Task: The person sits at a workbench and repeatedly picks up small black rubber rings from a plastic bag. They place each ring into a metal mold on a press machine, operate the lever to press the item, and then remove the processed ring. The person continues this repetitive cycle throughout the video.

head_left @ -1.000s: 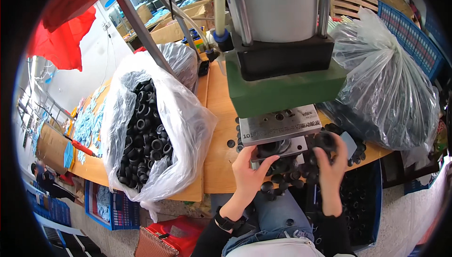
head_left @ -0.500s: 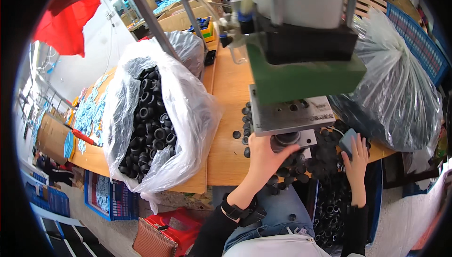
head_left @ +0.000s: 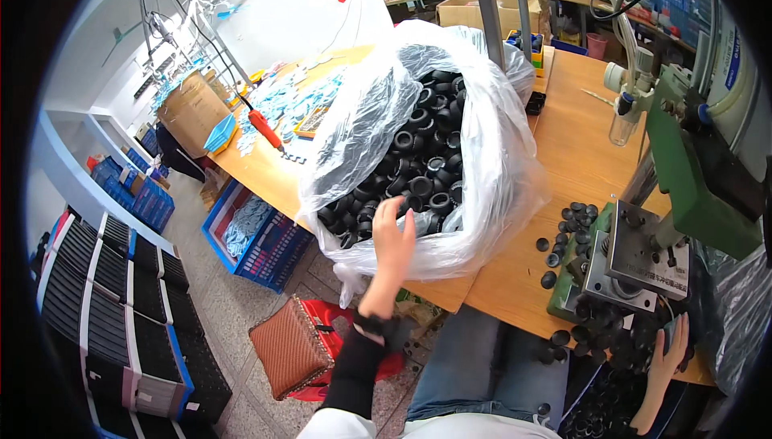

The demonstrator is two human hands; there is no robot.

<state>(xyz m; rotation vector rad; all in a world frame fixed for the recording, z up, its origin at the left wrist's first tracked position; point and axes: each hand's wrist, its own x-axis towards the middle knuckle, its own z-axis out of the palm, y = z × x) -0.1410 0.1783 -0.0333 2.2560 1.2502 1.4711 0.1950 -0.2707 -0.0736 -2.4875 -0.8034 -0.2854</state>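
Note:
My left hand [head_left: 391, 242] reaches over the near rim of a clear plastic bag [head_left: 503, 198], its fingers apart and nothing visible in them. Black ring-like caps [head_left: 418, 162] fill the bag, right by my fingertips. At the far right my right hand [head_left: 664, 354] is around a small grey box [head_left: 670, 331], thumb on one side and fingers on the other. Beside it stands a green press [head_left: 700, 174] with a metal die block [head_left: 647, 254]. Loose black discs [head_left: 591, 338] lie heaped at the die's front, and several more lie to its left.
Below the right table edge is a container of black rings [head_left: 599, 415]. A blue crate [head_left: 257, 238] and a red bag [head_left: 342, 330] stand on the floor. Light-blue pieces and a red-handled tool [head_left: 264, 128] lie on the left tabletop. Metal posts rise behind the plastic bag.
My left hand has left the die and moved left to the bag of black caps. The view has turned left. My right hand stays at the grey box.

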